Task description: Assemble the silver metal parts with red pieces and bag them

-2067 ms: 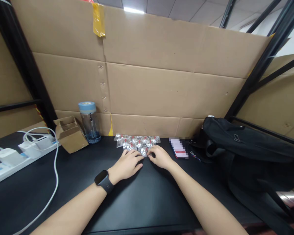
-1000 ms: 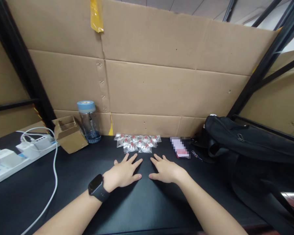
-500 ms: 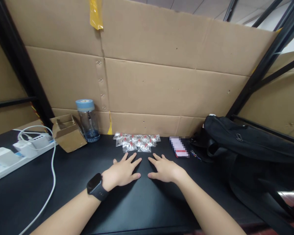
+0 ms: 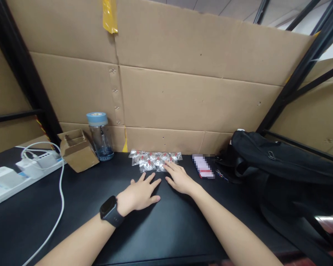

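Several small clear plastic packets (image 4: 147, 164) lie in a cluster against the cardboard wall, each with something round and whitish inside and a red mark. My left hand (image 4: 140, 192), with a black watch (image 4: 111, 211) on its wrist, rests flat on the black tabletop (image 4: 161, 232) just short of the packets, fingers spread and holding nothing. Over the nearest right-hand packet reaches my right hand (image 4: 180, 178). Its fingers are stretched out and cover part of that packet; whether they touch it I cannot tell.
To the left stand a clear bottle (image 4: 101, 136) with a blue lid, an open cardboard box (image 4: 79, 151) and a white power strip (image 4: 30, 177) with cables. On the right lie a blurred-out phone-like item (image 4: 203, 166) and a black bag (image 4: 266, 155). Cardboard (image 4: 169, 99) walls the back.
My right hand has moved forward and slightly left, from the bare tabletop to the nearest right-hand packet. My left hand stays in place.
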The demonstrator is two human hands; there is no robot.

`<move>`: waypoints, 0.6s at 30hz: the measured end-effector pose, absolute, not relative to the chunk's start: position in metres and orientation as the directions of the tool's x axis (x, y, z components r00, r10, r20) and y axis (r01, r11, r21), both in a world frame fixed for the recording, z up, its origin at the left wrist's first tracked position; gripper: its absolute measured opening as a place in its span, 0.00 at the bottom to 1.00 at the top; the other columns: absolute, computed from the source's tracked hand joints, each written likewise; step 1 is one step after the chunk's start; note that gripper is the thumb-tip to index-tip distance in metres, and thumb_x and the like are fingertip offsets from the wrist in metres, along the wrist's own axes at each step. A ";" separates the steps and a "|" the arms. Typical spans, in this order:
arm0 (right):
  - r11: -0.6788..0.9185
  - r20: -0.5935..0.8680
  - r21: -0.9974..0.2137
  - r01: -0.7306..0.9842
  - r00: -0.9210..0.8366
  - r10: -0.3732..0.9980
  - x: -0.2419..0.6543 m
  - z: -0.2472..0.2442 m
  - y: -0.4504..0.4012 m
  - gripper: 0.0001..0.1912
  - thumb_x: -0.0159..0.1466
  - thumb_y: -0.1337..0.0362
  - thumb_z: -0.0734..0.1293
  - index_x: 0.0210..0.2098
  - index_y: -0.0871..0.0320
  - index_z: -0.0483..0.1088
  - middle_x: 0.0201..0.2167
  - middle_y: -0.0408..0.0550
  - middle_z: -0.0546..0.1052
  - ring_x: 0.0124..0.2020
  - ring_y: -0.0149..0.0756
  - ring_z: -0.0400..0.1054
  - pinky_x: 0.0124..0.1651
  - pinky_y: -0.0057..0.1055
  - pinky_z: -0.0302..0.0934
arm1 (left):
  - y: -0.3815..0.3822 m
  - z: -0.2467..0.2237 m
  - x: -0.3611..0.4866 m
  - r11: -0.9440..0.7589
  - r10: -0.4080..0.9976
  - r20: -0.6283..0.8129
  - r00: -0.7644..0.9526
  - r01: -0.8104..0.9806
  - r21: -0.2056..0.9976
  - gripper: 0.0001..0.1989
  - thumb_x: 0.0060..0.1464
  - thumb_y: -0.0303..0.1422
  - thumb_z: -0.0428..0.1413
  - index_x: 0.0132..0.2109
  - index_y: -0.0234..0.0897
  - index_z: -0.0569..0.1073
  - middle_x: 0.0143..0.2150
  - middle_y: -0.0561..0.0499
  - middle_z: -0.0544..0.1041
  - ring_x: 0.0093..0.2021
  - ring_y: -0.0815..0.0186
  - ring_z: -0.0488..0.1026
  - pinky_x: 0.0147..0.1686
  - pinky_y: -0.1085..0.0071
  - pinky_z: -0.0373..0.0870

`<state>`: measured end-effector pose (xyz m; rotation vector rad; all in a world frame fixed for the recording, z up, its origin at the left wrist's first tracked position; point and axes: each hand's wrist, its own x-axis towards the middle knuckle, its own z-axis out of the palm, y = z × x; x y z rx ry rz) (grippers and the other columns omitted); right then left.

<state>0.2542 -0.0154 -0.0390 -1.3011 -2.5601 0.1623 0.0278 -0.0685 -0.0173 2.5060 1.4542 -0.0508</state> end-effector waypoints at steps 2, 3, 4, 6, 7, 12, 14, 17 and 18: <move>0.581 0.213 -0.229 0.781 -0.542 0.813 0.249 -0.042 -0.010 0.27 0.71 0.62 0.61 0.68 0.53 0.59 0.71 0.55 0.60 0.71 0.46 0.53 0.67 0.48 0.48 | -0.067 -0.017 0.028 -0.546 0.829 -0.022 0.558 0.819 0.177 0.27 0.62 0.46 0.52 0.66 0.45 0.68 0.68 0.38 0.66 0.64 0.39 0.65 0.56 0.41 0.68; 0.577 0.228 -0.228 0.784 -0.533 0.815 0.247 -0.042 -0.009 0.25 0.70 0.63 0.61 0.66 0.52 0.62 0.68 0.55 0.65 0.68 0.46 0.57 0.65 0.47 0.50 | -0.065 -0.016 0.028 -0.577 0.814 0.043 0.579 0.799 0.168 0.23 0.62 0.44 0.52 0.61 0.43 0.73 0.62 0.38 0.73 0.59 0.43 0.71 0.55 0.46 0.70; 0.574 0.243 -0.225 0.788 -0.525 0.816 0.245 -0.041 -0.009 0.23 0.70 0.64 0.62 0.64 0.52 0.64 0.65 0.55 0.69 0.65 0.46 0.61 0.63 0.47 0.51 | -0.064 -0.016 0.027 -0.599 0.801 0.099 0.591 0.785 0.158 0.20 0.62 0.42 0.53 0.57 0.42 0.75 0.55 0.40 0.76 0.54 0.47 0.75 0.54 0.50 0.70; 0.569 0.261 -0.215 0.794 -0.515 0.816 0.244 -0.038 -0.012 0.18 0.69 0.66 0.63 0.58 0.52 0.69 0.58 0.55 0.75 0.59 0.45 0.67 0.59 0.45 0.51 | -0.061 -0.016 0.026 -0.614 0.788 0.176 0.590 0.777 0.138 0.15 0.62 0.41 0.53 0.51 0.41 0.77 0.47 0.42 0.79 0.48 0.51 0.77 0.53 0.54 0.70; 0.569 0.263 -0.215 0.794 -0.514 0.817 0.245 -0.035 -0.015 0.16 0.69 0.67 0.64 0.55 0.52 0.71 0.54 0.54 0.77 0.56 0.45 0.68 0.58 0.44 0.51 | -0.059 -0.016 0.025 -0.614 0.785 0.202 0.585 0.779 0.131 0.15 0.62 0.41 0.54 0.49 0.41 0.78 0.46 0.43 0.79 0.48 0.52 0.76 0.53 0.55 0.69; 0.546 0.230 -0.357 0.757 -0.496 0.837 0.255 -0.023 -0.024 0.11 0.67 0.56 0.68 0.47 0.51 0.75 0.40 0.47 0.82 0.44 0.40 0.75 0.56 0.41 0.51 | -0.053 -0.021 0.021 -0.641 0.761 0.237 0.605 0.756 0.129 0.18 0.62 0.40 0.54 0.57 0.42 0.75 0.48 0.44 0.77 0.49 0.53 0.75 0.53 0.58 0.69; 0.531 0.232 -0.417 0.737 -0.479 0.847 0.257 -0.021 -0.025 0.11 0.66 0.55 0.69 0.45 0.51 0.77 0.37 0.44 0.83 0.40 0.39 0.76 0.56 0.40 0.53 | -0.053 -0.021 0.021 -0.652 0.752 0.240 0.614 0.748 0.128 0.20 0.63 0.40 0.54 0.60 0.44 0.73 0.49 0.44 0.76 0.49 0.54 0.74 0.52 0.59 0.69; 0.516 0.249 -0.468 0.717 -0.454 0.856 0.259 -0.019 -0.025 0.10 0.66 0.57 0.67 0.42 0.52 0.78 0.34 0.44 0.83 0.37 0.37 0.76 0.51 0.36 0.59 | -0.054 -0.019 0.022 -0.660 0.744 0.256 0.618 0.740 0.129 0.19 0.63 0.39 0.54 0.60 0.45 0.72 0.48 0.45 0.74 0.49 0.55 0.74 0.51 0.60 0.70; 0.509 0.250 -0.484 0.712 -0.445 0.860 0.259 -0.019 -0.024 0.10 0.66 0.58 0.67 0.42 0.52 0.79 0.34 0.44 0.83 0.36 0.36 0.76 0.48 0.34 0.61 | -0.054 -0.017 0.022 -0.664 0.738 0.266 0.620 0.736 0.129 0.20 0.63 0.39 0.54 0.60 0.45 0.72 0.49 0.45 0.74 0.49 0.55 0.73 0.52 0.60 0.69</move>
